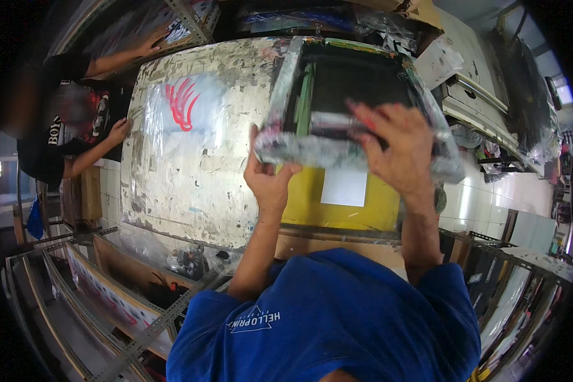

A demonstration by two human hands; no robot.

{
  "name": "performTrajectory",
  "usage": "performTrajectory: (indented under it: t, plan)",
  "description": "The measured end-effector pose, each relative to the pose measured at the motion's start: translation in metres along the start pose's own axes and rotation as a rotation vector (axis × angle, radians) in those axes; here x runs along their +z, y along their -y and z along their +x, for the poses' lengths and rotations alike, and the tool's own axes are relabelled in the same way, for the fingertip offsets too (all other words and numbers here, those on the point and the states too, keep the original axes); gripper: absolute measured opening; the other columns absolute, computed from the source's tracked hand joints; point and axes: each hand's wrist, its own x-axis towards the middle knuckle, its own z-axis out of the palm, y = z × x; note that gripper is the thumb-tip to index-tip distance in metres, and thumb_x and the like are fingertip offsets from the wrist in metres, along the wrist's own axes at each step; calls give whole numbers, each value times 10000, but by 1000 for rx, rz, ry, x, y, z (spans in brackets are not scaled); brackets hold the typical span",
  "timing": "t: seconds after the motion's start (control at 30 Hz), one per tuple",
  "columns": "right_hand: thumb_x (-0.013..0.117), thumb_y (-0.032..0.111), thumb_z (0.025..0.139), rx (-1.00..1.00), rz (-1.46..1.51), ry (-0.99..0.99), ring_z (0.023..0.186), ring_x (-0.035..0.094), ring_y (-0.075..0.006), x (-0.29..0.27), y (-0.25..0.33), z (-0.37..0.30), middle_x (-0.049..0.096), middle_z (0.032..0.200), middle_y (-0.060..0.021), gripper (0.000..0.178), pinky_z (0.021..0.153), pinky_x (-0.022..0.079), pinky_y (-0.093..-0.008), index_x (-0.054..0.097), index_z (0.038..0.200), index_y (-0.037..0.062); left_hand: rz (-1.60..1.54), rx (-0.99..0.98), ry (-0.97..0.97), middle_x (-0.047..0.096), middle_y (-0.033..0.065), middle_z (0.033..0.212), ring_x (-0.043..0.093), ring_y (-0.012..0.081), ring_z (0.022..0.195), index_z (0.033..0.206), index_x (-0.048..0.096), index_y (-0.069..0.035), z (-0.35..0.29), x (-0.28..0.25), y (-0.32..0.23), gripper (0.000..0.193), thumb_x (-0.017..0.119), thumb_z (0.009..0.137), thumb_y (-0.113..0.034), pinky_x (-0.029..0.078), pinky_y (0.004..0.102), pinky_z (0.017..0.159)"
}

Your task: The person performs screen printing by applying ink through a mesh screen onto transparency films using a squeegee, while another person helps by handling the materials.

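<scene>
A screen-printing frame [277, 149], wrapped in pale, ink-stained tape round a dark mesh, is tilted over a yellow board [299, 204]. My left hand [267, 181] grips its near left corner, with the thumb on the near edge. Above the mesh on the right is my right hand [398, 140], smeared by motion, its fingers bent and stained red. Whether it holds anything I cannot make out. A pale bar-shaped patch [328, 120] shows on the mesh beside those fingers. On the yellow board lies a white sheet [344, 188], partly under the frame's near edge.
Left of the frame, a worn white table [191, 184] carries a clear sheet with a red brushstroke-like print [183, 105]. A co-worker in a black shirt [76, 121] stands at its left side. Metal racks with framed screens [108, 286] flank me. Boxes and plastic are piled behind.
</scene>
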Motion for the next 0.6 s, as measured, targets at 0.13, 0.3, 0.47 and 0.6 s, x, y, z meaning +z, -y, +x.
performTrajectory:
  t: [0.13,0.3,0.47,0.6]
  plan:
    - [746,225,748,115,131,164,844,603,-285,44,0,-46,637,904,-86,400,750,430,-389,721,1145,181,244,-58,101,595,150,1285,563,266,1159,1391,496,37,-30,-72,72,959,946,571,-177,440,403,1018]
    - [768,138,697,187,73,485,935,563,-311,101,-10,-99,612,1023,-106,664,920,351,-460,588,1335,184,912,398,134,526,185,1377,476,349,1251,1231,629,19,-38,-93,101,801,920,562,-311,366,460,1057]
    - [741,82,618,255,-11,497,1099,477,-293,135,-24,-101,535,1141,-94,743,948,310,-511,581,1333,208,1163,431,120,450,190,1449,408,395,1267,1177,660,-6,-45,-102,106,769,880,540,-377,299,510,1067]
    - [705,65,561,188,-57,259,1083,475,-295,167,-74,-67,541,1117,-89,782,941,316,-496,591,1319,222,1149,372,159,405,210,1475,366,411,1289,1193,654,4,-46,-102,103,744,853,577,-363,270,518,1078]
